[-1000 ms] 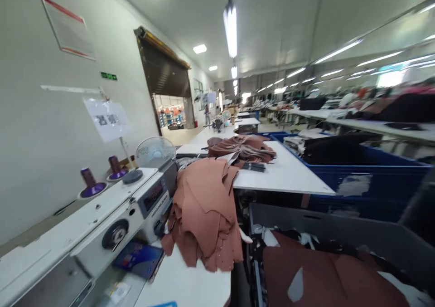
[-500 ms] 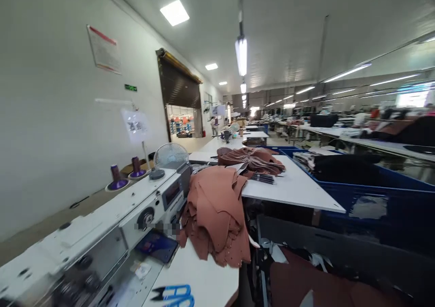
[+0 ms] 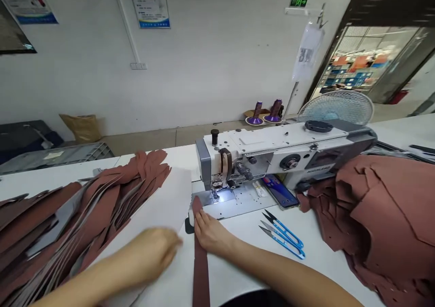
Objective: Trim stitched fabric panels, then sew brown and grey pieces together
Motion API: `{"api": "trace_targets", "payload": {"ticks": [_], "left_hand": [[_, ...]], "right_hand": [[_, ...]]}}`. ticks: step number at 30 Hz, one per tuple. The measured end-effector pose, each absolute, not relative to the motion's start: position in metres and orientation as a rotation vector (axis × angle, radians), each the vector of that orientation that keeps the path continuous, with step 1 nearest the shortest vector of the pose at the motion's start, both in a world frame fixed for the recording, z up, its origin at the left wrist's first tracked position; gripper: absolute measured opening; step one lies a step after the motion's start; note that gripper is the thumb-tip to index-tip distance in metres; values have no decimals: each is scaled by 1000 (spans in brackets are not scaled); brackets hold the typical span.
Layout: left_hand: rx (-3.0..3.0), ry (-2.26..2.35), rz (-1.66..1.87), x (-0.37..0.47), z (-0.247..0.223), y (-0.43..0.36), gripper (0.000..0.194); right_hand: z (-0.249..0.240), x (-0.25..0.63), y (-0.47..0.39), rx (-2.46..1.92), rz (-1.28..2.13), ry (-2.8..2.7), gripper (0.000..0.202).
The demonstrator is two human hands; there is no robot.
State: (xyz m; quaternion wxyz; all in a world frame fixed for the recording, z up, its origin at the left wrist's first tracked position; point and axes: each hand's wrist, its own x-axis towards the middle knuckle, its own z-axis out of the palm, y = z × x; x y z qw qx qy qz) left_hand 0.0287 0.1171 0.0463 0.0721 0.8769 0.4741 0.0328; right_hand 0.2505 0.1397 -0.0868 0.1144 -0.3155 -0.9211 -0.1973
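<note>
A long brown leather-like strip (image 3: 201,270) runs up the white table towards the sewing machine (image 3: 261,155), its pointed end at the edge of the metal bed. My right hand (image 3: 211,232) grips the strip near that end, fingertips pressed together on it, in front and left of the lit needle area. My left hand (image 3: 152,255), blurred by motion, is left of the strip and apart from it, over a large white sheet (image 3: 166,202). Its fingers look curled in, and I see nothing between them.
Stacked brown cut pieces (image 3: 102,207) lie at left, and a heap of brown panels (image 3: 384,207) at right. Blue thread snips (image 3: 283,234) and a phone (image 3: 280,191) lie near the machine. Thread cones (image 3: 257,112) and a fan (image 3: 336,107) stand behind it.
The view has swung left and down, from the long room to the sewing machine and wall. Both hands and the brown strip now show; neither hand was in the earlier view.
</note>
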Motion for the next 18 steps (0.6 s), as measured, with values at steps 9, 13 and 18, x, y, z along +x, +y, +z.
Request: {"api": "trace_targets", "payload": {"ticks": [9, 13, 18], "left_hand": [[2357, 1911, -102, 126, -26, 255, 37], [2316, 2013, -119, 125, -35, 259, 35], [2365, 1981, -23, 100, -31, 249, 42]], "right_hand": [[-88, 258, 126, -1038, -581, -2674, 34], [-88, 271, 121, -1052, -551, -2658, 33], [-88, 272, 124, -1031, -516, -2676, 33]]}}
